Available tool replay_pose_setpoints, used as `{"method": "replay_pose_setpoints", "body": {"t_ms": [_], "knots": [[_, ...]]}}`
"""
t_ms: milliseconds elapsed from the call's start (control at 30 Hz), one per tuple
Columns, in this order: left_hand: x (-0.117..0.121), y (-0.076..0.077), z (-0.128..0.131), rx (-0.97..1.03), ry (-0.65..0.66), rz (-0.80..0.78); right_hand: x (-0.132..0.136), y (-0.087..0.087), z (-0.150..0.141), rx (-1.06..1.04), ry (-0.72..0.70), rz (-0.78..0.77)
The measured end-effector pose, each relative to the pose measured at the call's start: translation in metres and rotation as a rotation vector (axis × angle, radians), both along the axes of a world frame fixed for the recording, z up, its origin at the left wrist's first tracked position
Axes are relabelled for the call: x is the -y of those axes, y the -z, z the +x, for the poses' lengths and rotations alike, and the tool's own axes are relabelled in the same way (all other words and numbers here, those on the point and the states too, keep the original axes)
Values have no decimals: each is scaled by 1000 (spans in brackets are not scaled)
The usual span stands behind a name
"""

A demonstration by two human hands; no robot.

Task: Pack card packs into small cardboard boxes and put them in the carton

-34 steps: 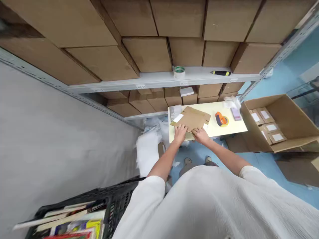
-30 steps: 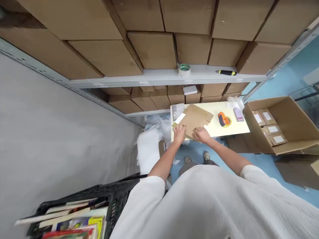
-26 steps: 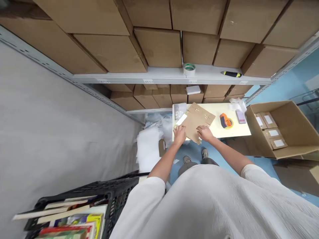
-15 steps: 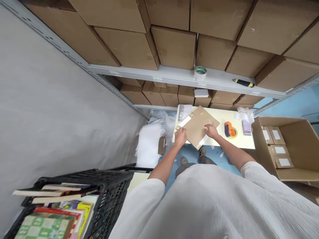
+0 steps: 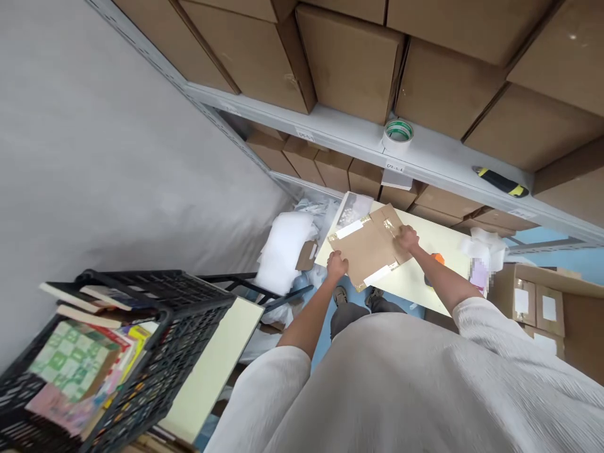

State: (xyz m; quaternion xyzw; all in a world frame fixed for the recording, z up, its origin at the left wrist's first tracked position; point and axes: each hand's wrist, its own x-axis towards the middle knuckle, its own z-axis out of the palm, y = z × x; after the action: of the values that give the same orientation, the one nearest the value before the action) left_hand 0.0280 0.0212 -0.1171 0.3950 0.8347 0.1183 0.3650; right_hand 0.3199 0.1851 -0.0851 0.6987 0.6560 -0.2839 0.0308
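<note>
A flat cardboard package [image 5: 370, 248] with strips of shiny tape and white labels along two edges lies over the pale table [image 5: 436, 236], its near corner past the front edge. My left hand [image 5: 336, 265] grips its left near edge, fingers curled. On the opposite side my right hand [image 5: 406, 238] is closed round the right edge. Partly hidden behind my right forearm is an orange tape dispenser [image 5: 438, 258]. A clear plastic bag [image 5: 355, 209] lies by the package's far left corner.
Shelves of cardboard boxes rise behind the table, with a tape roll [image 5: 397, 133] and a yellow-black cutter [image 5: 501, 182] on the ledge. White foam sheets [image 5: 284, 251] lie at left. A black crate [image 5: 155, 314] holds books; an open carton [image 5: 582, 321] stands at right.
The package has turned in my hands, and my right hand has moved from its near side to its right edge. The whole view has tilted and shifted.
</note>
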Motion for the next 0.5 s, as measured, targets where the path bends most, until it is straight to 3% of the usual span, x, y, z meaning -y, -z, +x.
{"method": "replay_pose_setpoints", "body": {"t_ms": [267,367,500], "knots": [[-3,5,13,54,-314,108,-25,14,3,-54,81,-72],[-4,-5,12,7,-390,233,-28,14,7,-70,178,-77],[-12,-27,0,27,-371,363,-24,6,17,-210,244,-45]]}}
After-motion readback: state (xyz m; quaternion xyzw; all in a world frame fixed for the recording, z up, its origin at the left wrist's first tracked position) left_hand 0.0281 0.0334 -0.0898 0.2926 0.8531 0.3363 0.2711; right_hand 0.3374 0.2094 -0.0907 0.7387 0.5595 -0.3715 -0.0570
